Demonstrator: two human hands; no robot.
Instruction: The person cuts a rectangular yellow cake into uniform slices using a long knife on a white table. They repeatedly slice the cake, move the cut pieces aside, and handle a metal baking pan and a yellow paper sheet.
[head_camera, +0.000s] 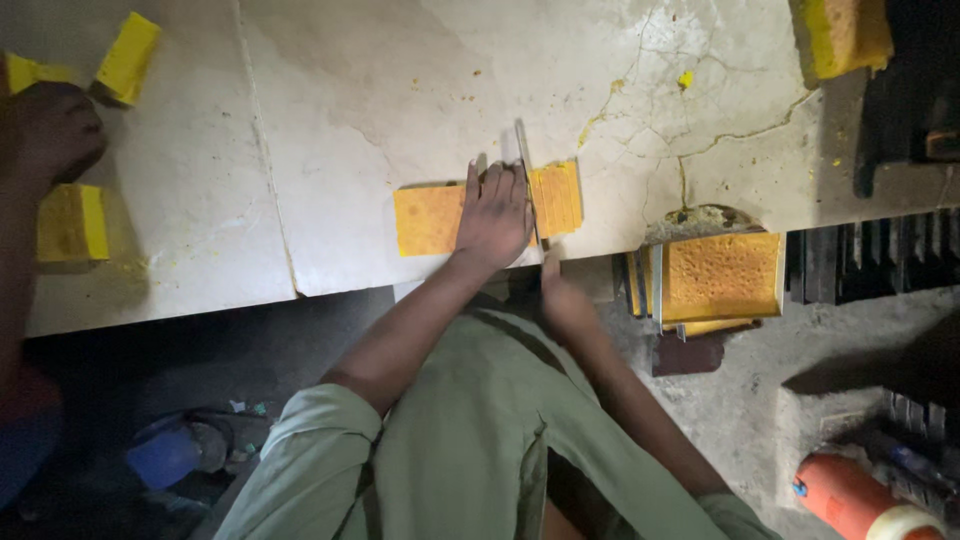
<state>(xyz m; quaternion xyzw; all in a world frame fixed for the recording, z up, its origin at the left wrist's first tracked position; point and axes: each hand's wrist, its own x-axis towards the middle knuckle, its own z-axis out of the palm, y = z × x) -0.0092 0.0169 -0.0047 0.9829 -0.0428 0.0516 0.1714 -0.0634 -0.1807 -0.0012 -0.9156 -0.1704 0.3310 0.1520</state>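
The pale, cracked stone surface (350, 90) carries an orange-yellow rectangular sponge slab (430, 218) at its near edge. A thin metal blade (524, 150) stands in a cut through the slab, close beside the fingertips, so a slip could nick them, I judge; a shifting slab could skew the cut. The left hand (495, 215) lies flat, fingers spread, pressing the slab. The right hand (562, 300) is blurred below the edge, apparently closed on the blade's handle; I cannot tell for sure.

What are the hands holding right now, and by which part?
Left hand presses flat on the yellow slab; right hand grips the knife at its lower end.
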